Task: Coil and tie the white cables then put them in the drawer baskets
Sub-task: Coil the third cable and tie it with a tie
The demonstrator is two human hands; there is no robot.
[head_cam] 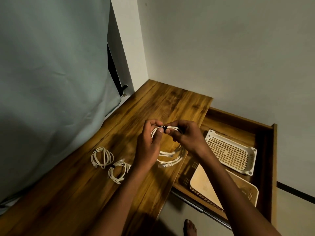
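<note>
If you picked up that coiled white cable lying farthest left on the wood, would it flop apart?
Probably not: the farthest-left coil has a dark tie binding its loops. It looks light and bendy, so it would likely sag slightly, its plug end dangling.

3 cables [102, 157], 2 baskets [230, 152], 2 hands [150, 142]

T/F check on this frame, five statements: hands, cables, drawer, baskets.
1. Both hands, left and right, hold one coiled cable. True.
2. Two tied coils, one and another, lie on the desk. True.
3. The drawer is closed. False: it is pulled open.
4. The white basket holds a coil. False: it holds none.
5. The held cable hangs over the beige basket. False: it hangs over the desk.
</note>
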